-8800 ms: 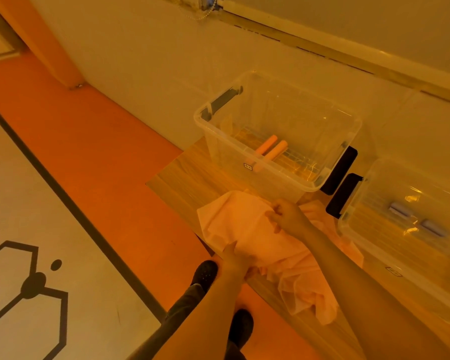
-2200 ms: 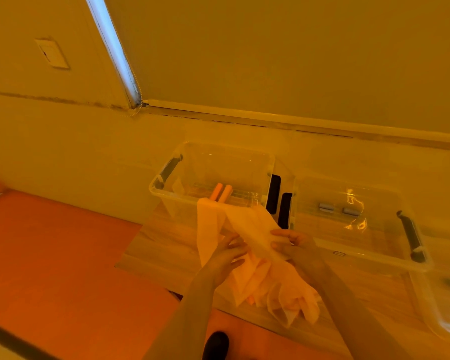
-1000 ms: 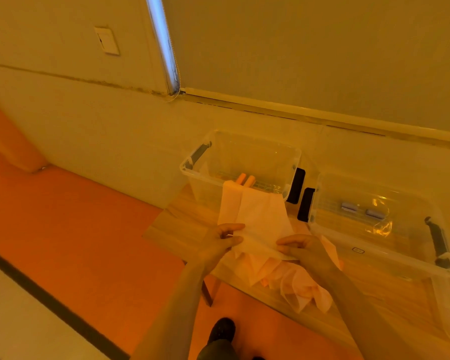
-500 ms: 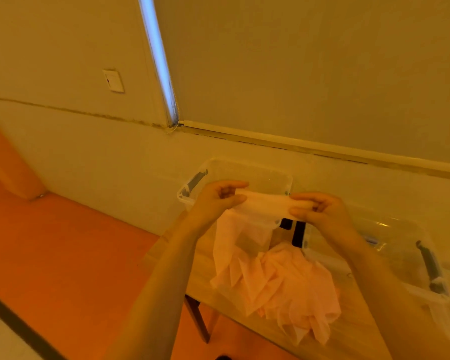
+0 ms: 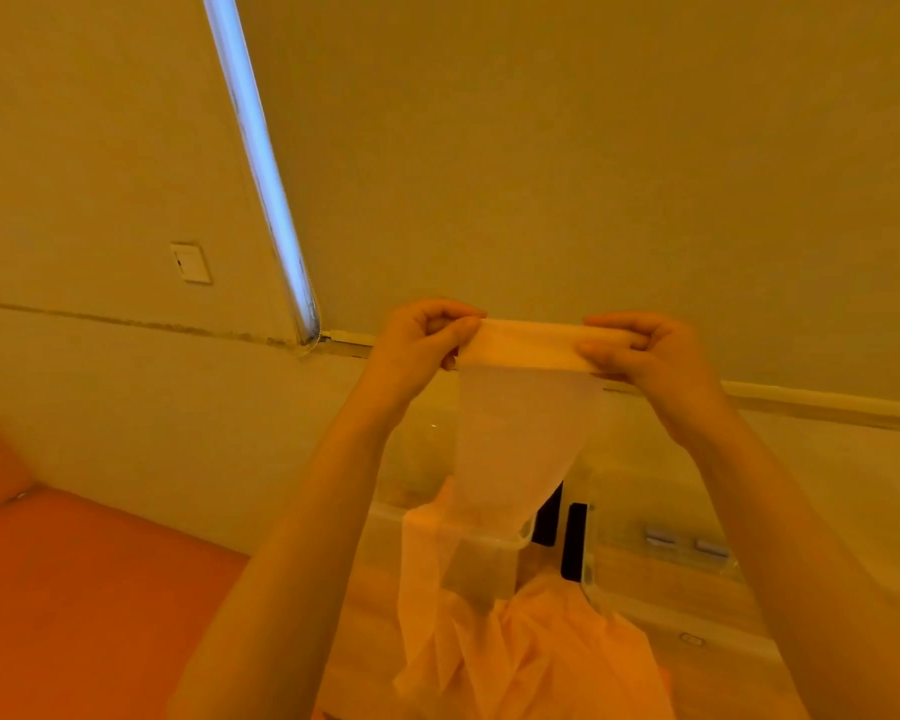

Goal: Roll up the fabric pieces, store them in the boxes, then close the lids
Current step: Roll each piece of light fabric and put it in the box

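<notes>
Mid-frame, left hand (image 5: 427,335) and right hand (image 5: 640,350) pinch the rolled top edge of the fabric (image 5: 515,444), its tail hanging over the boxes (image 5: 645,605) at lower right; bare wall above.

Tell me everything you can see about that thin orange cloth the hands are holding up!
The cloth is thin, peach-orange and partly see-through. Its top edge is wound into a small roll stretched level between the left hand and the right hand, each pinching one end. Below the roll it hangs as a flat strip that narrows, passes in front of the clear boxes, and ends in a crumpled heap on the wooden table.
</notes>
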Motion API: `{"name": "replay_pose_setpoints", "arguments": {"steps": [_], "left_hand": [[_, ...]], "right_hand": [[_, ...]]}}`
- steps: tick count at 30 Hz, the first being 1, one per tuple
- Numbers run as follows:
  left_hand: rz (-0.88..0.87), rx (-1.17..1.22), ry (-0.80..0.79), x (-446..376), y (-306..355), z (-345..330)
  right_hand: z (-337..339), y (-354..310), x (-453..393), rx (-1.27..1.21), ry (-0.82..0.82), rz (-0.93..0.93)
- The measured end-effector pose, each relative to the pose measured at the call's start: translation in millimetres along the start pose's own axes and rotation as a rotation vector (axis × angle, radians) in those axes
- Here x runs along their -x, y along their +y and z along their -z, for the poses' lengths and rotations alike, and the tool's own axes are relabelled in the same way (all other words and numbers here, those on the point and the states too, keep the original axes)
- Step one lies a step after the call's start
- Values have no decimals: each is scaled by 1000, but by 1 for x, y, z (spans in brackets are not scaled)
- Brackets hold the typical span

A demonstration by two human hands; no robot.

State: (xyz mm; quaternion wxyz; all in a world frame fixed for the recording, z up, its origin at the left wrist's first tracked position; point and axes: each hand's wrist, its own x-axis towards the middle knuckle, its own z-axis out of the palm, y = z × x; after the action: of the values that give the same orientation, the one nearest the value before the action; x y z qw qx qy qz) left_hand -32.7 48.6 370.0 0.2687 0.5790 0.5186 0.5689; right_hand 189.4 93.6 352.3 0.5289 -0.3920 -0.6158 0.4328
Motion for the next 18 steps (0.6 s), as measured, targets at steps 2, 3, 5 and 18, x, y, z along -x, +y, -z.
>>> {"name": "replay_pose_setpoints", "arguments": {"steps": [2, 3, 5, 18], "left_hand": [[46, -22, 5, -6, -18, -5], [73, -19, 3, -8, -26, -6], [120, -3, -40, -12, -39, -7], [64, -160, -168, -78, -56, -4]], "right_hand": [[-4, 15, -2, 10, 18, -46], [-6, 23, -2, 23, 30, -53], [-10, 37, -4, 70, 51, -51], [-7, 43, -53, 180, -15, -46]]}}
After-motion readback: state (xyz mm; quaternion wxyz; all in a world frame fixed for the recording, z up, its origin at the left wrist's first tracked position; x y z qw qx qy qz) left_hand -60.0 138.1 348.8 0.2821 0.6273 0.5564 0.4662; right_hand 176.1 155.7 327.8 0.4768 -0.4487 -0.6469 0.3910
